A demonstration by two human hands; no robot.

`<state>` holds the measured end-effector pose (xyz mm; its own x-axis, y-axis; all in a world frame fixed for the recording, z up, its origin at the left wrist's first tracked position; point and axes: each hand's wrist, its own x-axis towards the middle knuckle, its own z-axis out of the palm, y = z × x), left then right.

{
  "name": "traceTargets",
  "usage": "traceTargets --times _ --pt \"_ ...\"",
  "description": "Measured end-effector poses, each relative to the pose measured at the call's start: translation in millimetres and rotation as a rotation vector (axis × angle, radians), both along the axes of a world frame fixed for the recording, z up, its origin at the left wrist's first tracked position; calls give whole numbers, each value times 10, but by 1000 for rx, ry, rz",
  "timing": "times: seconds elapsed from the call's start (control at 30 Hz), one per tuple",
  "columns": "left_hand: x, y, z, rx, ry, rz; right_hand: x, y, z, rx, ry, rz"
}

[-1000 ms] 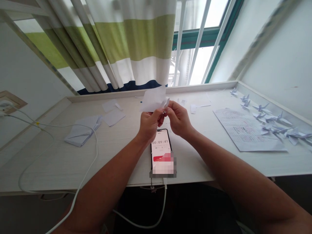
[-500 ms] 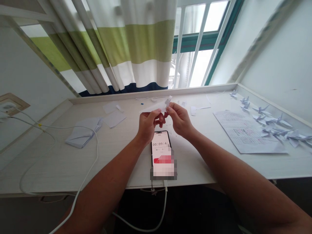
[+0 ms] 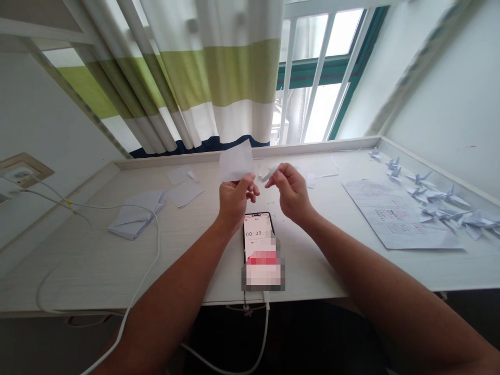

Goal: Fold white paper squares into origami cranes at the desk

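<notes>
My left hand (image 3: 233,200) is closed in a pinch on the lower edge of a small white paper sheet (image 3: 236,162), held upright above the desk. My right hand (image 3: 292,192) hovers just to its right, fingers pinched on a thin white paper strip (image 3: 270,171). A narrow gap separates the strip from the sheet. Both hands hang over a phone (image 3: 258,235) lying flat on the white desk (image 3: 195,245), its screen showing a running timer.
A stack of white paper squares (image 3: 136,214) lies at left, loose scraps (image 3: 184,191) behind it. A printed sheet (image 3: 394,213) and several folded paper cranes (image 3: 441,200) lie at right. A white cable (image 3: 150,245) loops across the desk's left. Curtain and window stand behind.
The sheet and the strip have come apart. My left hand has tipped the sheet upright again, and my right hand has drawn slightly rightward with the strip.
</notes>
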<state>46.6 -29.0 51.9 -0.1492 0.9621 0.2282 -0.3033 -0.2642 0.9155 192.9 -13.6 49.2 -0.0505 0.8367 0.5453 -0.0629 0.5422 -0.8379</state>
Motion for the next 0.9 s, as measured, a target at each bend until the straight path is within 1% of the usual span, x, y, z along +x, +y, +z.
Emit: traceTargets --times 0.03,0.1,0.17,0.2,0.23,0.27,0.33,0.37,0.4,0.43,0.53,0.57,0.6,0.63,0.67,0.77,0.8,0.9 --pt "-19 9 6 6 2 32 30 41 -6 -11 31 -62" --pt "-51 20 6 32 52 42 111 147 -27 -75 78 -156" --pt "-60 21 -16 64 136 13 204 262 -60 -208 160 -288" --pt "-55 20 -33 72 167 8 247 314 -77 -300 204 -345" --pt "-45 20 -52 66 196 -7 284 357 -90 -388 235 -373" --pt "-35 21 -71 52 223 -20 312 388 -99 -440 267 -393" --pt "-20 30 -104 13 262 -26 333 405 -93 -498 332 -408" --pt "-20 37 -117 3 270 -38 325 391 -79 -513 348 -370" --pt "-24 44 -127 -2 275 -52 307 362 -61 -512 341 -298" --pt "-31 50 -134 -4 281 -63 280 323 -41 -479 313 -206" --pt "-54 60 -152 -8 292 -128 175 186 -2 -327 159 130" --pt "-57 62 -157 -13 303 -150 143 149 -3 -290 110 221" --pt "-59 63 -162 -20 315 -166 118 123 -11 -262 83 266" --pt "-59 65 -165 -30 327 -179 101 109 -24 -244 71 288" --pt "-62 70 -167 -38 330 -190 94 107 -40 -230 71 277" --pt "-94 98 -153 -44 249 -191 121 154 -84 -206 78 169" --pt "-114 112 -145 -42 202 -180 139 176 -93 -206 60 165" --pt "-173 158 -133 -45 130 -117 185 222 -110 -229 -51 259"
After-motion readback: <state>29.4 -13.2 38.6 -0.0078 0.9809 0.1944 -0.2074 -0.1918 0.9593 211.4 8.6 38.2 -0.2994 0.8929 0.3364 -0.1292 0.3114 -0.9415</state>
